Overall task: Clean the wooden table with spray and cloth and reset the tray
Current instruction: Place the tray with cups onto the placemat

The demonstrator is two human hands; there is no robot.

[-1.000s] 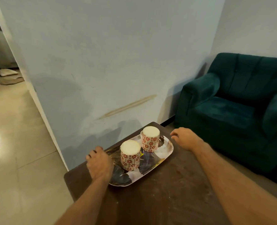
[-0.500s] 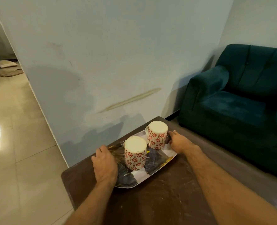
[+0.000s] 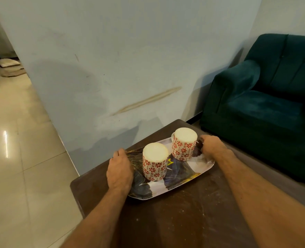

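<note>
Fingers of the left hand (image 3: 120, 171) and right hand (image 3: 213, 147) curl around opposite ends of the patterned tray (image 3: 189, 178), which rests on the dusty wooden counter (image 3: 193, 219) carrying two mugs (image 3: 155, 161), likely to lift it level.

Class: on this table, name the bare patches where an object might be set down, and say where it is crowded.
Free: the dusty wooden table between the forearms, near the tray. Crowded: the tray, with two mugs and the left hand and right hand gripping its ends.
</note>
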